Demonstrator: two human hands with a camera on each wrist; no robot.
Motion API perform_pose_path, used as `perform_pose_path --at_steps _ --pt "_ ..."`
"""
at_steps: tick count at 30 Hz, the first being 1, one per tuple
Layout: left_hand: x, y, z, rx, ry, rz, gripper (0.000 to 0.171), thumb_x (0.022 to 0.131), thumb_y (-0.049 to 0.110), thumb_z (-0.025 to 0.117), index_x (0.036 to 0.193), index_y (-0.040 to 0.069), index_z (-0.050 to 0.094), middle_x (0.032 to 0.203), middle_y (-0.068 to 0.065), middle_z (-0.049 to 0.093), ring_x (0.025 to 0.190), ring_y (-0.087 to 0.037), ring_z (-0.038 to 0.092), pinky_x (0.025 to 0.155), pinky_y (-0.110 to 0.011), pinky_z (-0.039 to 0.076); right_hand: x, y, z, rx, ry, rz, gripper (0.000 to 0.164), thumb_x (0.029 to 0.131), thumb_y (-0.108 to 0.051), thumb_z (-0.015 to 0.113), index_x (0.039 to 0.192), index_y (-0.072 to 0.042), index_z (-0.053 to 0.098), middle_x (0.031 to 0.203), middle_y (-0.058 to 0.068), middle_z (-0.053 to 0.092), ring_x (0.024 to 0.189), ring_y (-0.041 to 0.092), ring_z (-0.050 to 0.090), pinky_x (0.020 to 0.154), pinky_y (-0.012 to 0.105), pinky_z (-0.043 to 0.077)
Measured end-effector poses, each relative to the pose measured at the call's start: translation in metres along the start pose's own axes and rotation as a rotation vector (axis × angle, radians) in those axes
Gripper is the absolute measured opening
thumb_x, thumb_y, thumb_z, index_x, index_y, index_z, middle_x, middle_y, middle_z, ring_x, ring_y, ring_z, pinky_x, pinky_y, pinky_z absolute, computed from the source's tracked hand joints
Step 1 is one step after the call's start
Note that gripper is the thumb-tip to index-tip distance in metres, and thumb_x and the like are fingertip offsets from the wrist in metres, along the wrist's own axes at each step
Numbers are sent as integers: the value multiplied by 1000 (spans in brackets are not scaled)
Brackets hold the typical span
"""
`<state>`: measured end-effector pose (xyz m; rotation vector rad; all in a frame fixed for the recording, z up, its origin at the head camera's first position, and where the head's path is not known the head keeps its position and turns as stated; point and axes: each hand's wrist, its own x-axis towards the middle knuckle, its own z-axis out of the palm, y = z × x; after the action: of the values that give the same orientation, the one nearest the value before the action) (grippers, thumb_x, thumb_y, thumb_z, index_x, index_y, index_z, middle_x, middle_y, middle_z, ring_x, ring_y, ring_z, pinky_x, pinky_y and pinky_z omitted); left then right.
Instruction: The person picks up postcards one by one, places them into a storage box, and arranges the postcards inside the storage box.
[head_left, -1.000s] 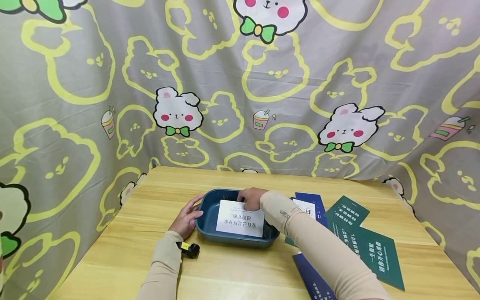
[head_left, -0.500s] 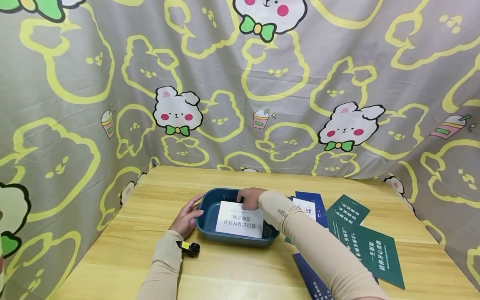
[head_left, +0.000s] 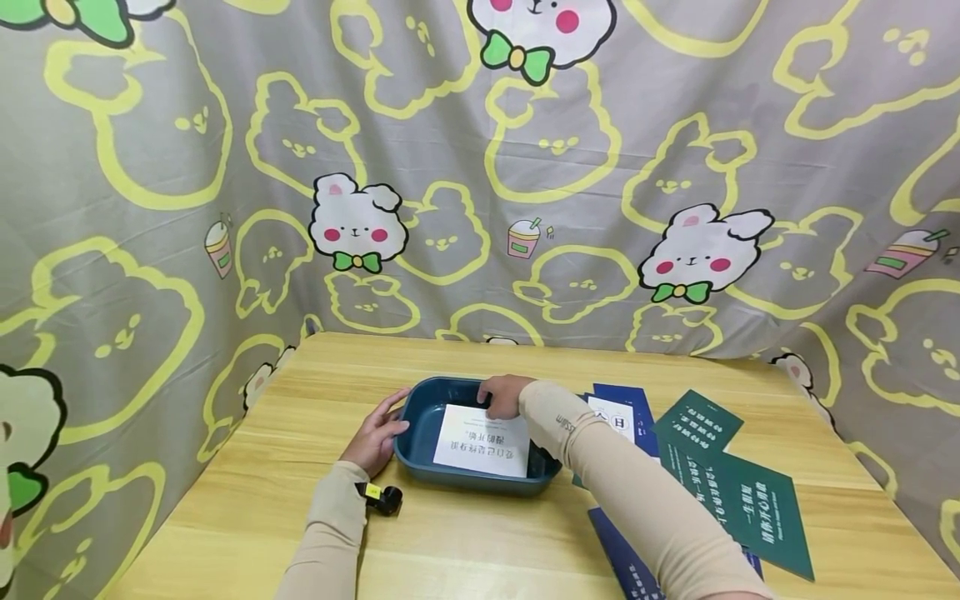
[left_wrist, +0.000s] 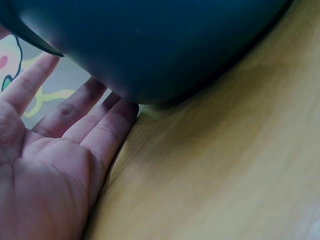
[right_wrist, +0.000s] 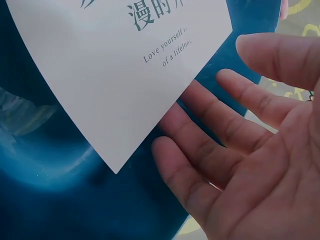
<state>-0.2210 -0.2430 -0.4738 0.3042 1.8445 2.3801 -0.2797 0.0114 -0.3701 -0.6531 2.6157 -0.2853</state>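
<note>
A white card [head_left: 480, 446] with printed dark lettering lies inside a dark teal basin [head_left: 480, 482]. My right hand [head_left: 507, 395] reaches over the basin's far side. In the right wrist view, some of its fingertips go behind the edge of the card [right_wrist: 115, 100], while the thumb [right_wrist: 275, 57] stands apart from it. My left hand [head_left: 372, 437] is at the basin's left end. Its long fingers are stretched out against the outer wall [left_wrist: 165, 55] in the left wrist view, palm [left_wrist: 45, 185] turned up; most of the thumb is out of that view.
On the wooden table [head_left: 487, 550], right of the basin, lie several green cards [head_left: 765, 508] and blue cards [head_left: 622, 554], partly under my right forearm. Another white card [head_left: 611, 417] lies on a blue one. A patterned curtain [head_left: 450, 167] hangs behind the table.
The white card's left edge has tilted slightly within the basin. Both hands and the basin stay almost where they were.
</note>
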Motion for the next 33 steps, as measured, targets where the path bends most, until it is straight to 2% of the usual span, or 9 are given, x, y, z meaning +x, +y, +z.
perform_pose_path --at_steps 7,13,16,25,33 --pt "0 0 0 0 8 -7 64 93 -5 48 152 0 22 149 -32 27 128 -33 41 93 -30 47 2 2 1 18 3 -3 30 94 -21 62 124 -18 61 115 2 61 103 17 55 90 35 44" --pt "0 -2 1 14 34 -5 63 93 -5 49 151 1 25 146 -29 31 122 -25 48 92 -30 48 3 3 3 70 15 5 32 93 -18 63 125 -17 61 115 2 61 106 18 56 93 38 44" --pt "0 -1 2 19 43 -11 61 93 -5 48 151 1 26 146 -29 32 122 -26 48 91 -30 48 2 3 1 84 26 -11 32 93 -17 63 125 -15 61 114 3 62 106 19 57 93 38 45" --pt "-1 2 2 16 15 -15 63 94 -4 48 152 0 22 149 -31 26 130 -36 38 96 -32 45 -8 7 -7 153 130 -36 30 92 -16 66 122 -11 62 104 4 65 96 20 60 87 40 48" --pt "-2 2 3 26 31 -23 62 94 -4 48 151 1 24 148 -30 27 130 -36 38 95 -31 46 -19 18 -9 193 215 -70 31 91 -17 67 121 -8 62 99 3 65 89 18 60 86 39 49"
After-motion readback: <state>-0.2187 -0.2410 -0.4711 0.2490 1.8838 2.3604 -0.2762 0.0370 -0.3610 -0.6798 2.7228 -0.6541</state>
